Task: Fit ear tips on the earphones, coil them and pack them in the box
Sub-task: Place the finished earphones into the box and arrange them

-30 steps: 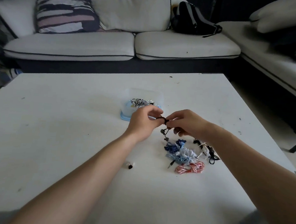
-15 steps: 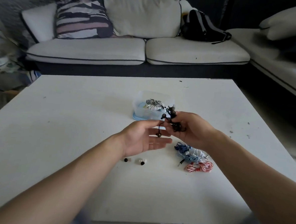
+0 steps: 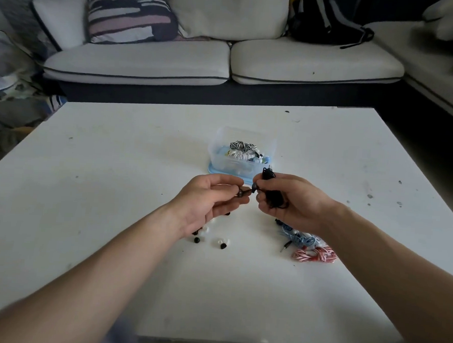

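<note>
My right hand [image 3: 292, 202] grips a bundled black earphone cable [image 3: 274, 198] above the white table [image 3: 111, 217]. My left hand [image 3: 207, 199] pinches a black earbud [image 3: 242, 192] of that same cable between thumb and fingers, close to the right hand. Behind my hands stands a clear plastic box [image 3: 241, 153] on a blue lid, with several coiled earphones inside. Loose black and white ear tips [image 3: 222, 244] lie on the table under my left wrist.
A blue-white earphone tangle [image 3: 298, 236] and a red-white coiled earphone [image 3: 314, 255] lie under my right forearm. A white sofa [image 3: 226, 62] with a striped cushion and a black backpack [image 3: 327, 21] stands behind the table.
My left hand went from flat and open under the dangling earbud to pinching it. The right hand keeps hold of the black bundle. The camera has shifted and more ear tips show.
</note>
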Available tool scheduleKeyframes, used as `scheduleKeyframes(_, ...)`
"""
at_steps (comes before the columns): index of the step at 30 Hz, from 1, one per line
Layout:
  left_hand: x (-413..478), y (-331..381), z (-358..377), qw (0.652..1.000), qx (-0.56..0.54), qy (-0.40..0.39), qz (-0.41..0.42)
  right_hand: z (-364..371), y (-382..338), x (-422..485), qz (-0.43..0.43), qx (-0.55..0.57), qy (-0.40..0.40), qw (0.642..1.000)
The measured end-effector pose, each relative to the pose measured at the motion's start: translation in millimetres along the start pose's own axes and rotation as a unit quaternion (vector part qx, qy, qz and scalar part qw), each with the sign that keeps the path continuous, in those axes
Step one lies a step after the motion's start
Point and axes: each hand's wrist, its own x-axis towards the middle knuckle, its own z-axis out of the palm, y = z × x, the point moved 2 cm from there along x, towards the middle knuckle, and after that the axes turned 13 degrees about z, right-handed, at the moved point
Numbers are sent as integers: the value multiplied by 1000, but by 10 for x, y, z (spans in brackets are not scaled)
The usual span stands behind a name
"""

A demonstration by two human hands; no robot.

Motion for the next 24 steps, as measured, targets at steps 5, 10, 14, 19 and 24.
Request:
scheduleKeyframes(5,58,-78,-59,996,86,0,3,-37,37,98,1,-78,25,997)
scheduleKeyframes(10,84,-143,-69,985,172,-6,15,-51,78,159,-7,-103,75,992)
scheduleKeyframes(14,124,-216,-90,971,236,-26,-3,-94,86,196,-6,-48,83,995)
scheduleKeyframes(19,249,-301,-248,842,535,-4,76,-160,46,203,-8,-9,80,997)
scheduleKeyframes(24,283,-432,-282,771,629,-65,76,-238,46,230,-9,-37,90,995)
